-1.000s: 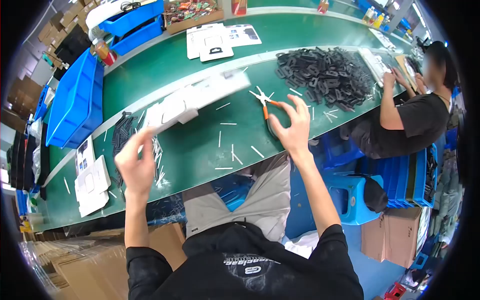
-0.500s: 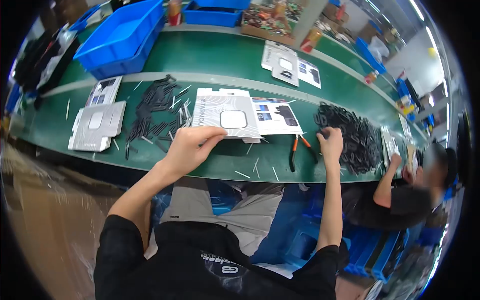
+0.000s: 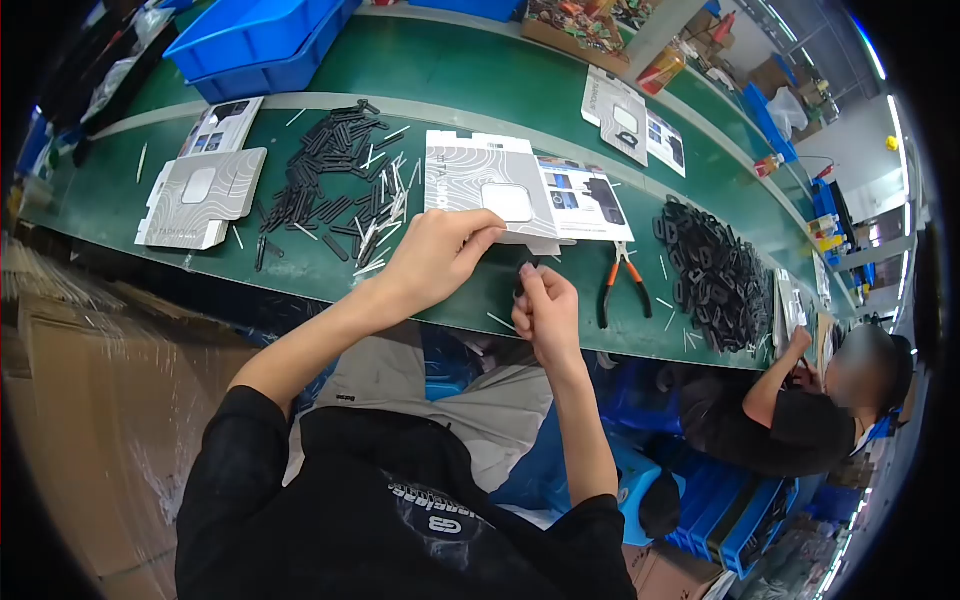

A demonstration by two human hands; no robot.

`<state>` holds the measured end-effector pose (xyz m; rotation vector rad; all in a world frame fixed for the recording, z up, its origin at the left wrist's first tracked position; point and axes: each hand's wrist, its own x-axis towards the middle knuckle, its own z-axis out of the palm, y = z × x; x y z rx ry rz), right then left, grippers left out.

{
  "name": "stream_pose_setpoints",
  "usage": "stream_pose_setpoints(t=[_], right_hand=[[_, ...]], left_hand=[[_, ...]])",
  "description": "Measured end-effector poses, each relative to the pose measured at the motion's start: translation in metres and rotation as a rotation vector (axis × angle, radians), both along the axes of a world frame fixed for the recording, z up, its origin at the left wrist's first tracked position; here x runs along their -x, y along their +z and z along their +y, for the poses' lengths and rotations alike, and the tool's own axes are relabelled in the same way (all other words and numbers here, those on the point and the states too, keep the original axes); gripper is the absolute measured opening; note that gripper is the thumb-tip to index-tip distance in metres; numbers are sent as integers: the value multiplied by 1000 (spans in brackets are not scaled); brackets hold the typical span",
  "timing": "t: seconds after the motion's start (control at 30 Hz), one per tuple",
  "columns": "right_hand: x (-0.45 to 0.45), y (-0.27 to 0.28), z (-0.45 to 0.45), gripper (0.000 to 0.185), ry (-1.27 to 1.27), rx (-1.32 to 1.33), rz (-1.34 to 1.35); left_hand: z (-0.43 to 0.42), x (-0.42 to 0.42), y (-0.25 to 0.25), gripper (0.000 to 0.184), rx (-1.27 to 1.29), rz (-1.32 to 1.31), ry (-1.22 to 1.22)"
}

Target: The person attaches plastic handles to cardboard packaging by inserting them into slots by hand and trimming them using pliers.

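Note:
My left hand (image 3: 440, 262) pinches the lower edge of a flat grey-white printed cardboard package (image 3: 465, 175) with a window cut-out. Just right of it, my right hand (image 3: 548, 312) holds a small black plastic piece (image 3: 523, 273) between thumb and fingers, close below the package's edge. The fingers partly cover that piece. Orange-and-black handled pliers (image 3: 622, 280) lie on the green table (image 3: 450, 50) to the right of my right hand. Beyond them is a heap of black loop-shaped plastic parts (image 3: 712, 275).
Short black strips (image 3: 330, 165) and thin white sticks (image 3: 375, 250) lie scattered on the left. Similar packages rest at the far left (image 3: 200, 190) and at the back (image 3: 615, 105). Blue bins (image 3: 270, 45) stand behind. At right sits a co-worker (image 3: 795, 415).
My right hand has moved left from the black heap to below the package, bringing a small black piece. My left hand stays at the package edge. The camera view has shifted.

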<state>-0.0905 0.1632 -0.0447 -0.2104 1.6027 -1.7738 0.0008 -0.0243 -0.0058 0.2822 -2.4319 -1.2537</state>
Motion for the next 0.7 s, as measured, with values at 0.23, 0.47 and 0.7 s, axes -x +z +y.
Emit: stream_pose_setpoints(t=[0.23, 0.47, 0.7], right_hand=[[-4, -6, -8, 29, -185, 62, -19], [-8, -14, 3, 31, -212, -41, 4], [-11, -7, 3, 28, -176, -27, -37]], left_hand=[[2, -4, -12, 13, 47, 53, -32], [16, -4, -30, 15, 110, 227, -110], [23, -6, -21, 16, 141, 160, -136]])
